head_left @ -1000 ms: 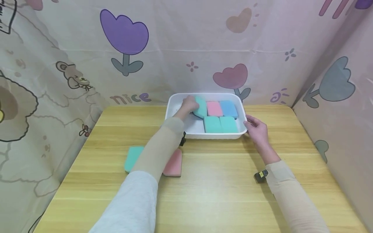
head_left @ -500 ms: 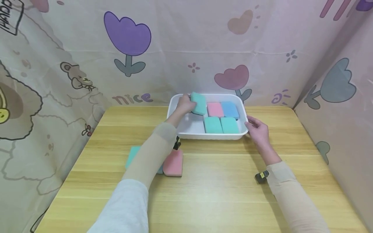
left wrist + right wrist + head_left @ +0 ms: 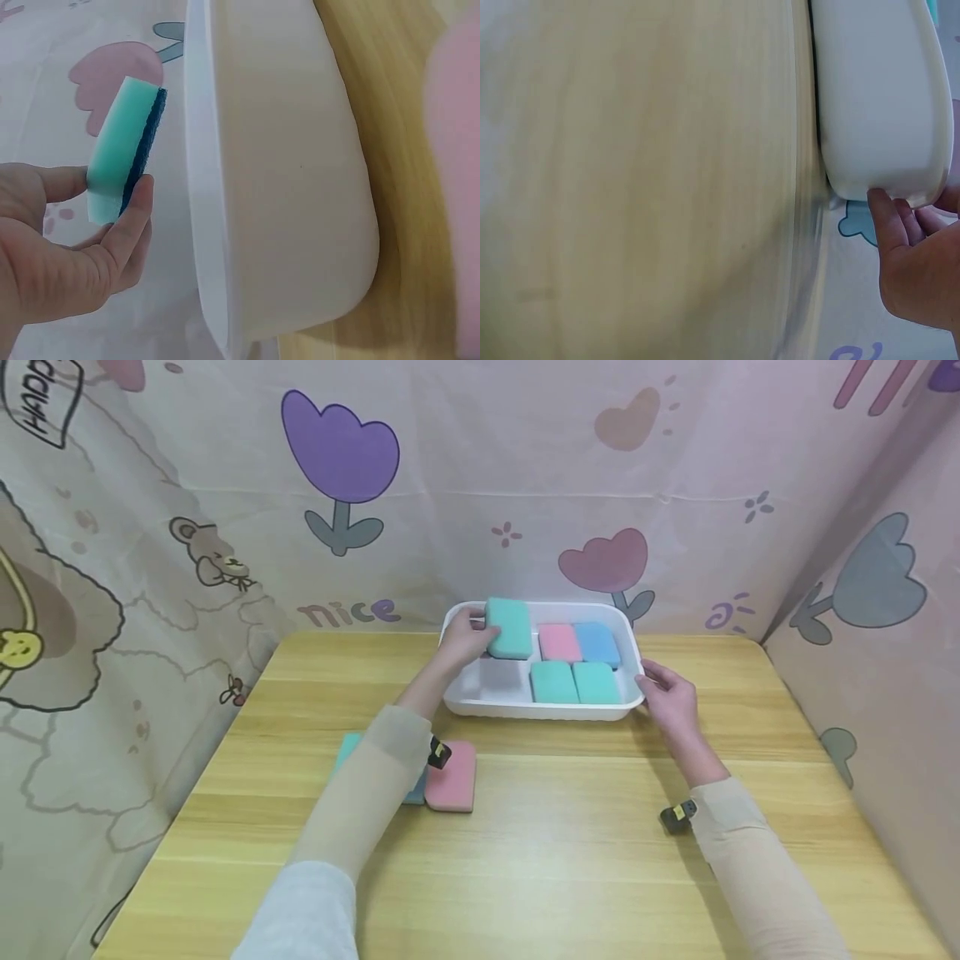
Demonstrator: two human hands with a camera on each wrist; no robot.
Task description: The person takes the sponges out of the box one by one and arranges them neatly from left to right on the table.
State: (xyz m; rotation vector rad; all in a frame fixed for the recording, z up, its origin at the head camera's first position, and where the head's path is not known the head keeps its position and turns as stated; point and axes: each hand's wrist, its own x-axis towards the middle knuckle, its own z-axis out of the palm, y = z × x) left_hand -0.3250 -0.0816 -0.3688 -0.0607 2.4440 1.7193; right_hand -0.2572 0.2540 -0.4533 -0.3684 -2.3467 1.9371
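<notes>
My left hand [image 3: 463, 642] pinches a teal sponge [image 3: 510, 628] above the left part of a white plastic tray [image 3: 536, 713]. In the left wrist view the sponge's dark blue scouring layer faces the fingers, while the thumb presses its foam side. At the tray's right end, my right hand [image 3: 670, 700] holds the rim, thumb on top and fingers against the outer wall [image 3: 885, 150]. Inside the tray lie a pink sponge [image 3: 559, 643] and a blue sponge [image 3: 597, 644] at the back, with two teal sponges [image 3: 576, 683] in front of them.
On the wooden table [image 3: 570, 843], left of centre, lie a pink sponge [image 3: 456, 785], a blue one [image 3: 416, 790] and a teal one [image 3: 348, 752], partly hidden by my left forearm. A patterned cloth [image 3: 450, 468] hangs close behind the tray and along both sides.
My left hand has lifted the teal sponge off the others in the tray, drawn it slightly left and turned it more upright. My right hand keeps its hold on the rim.
</notes>
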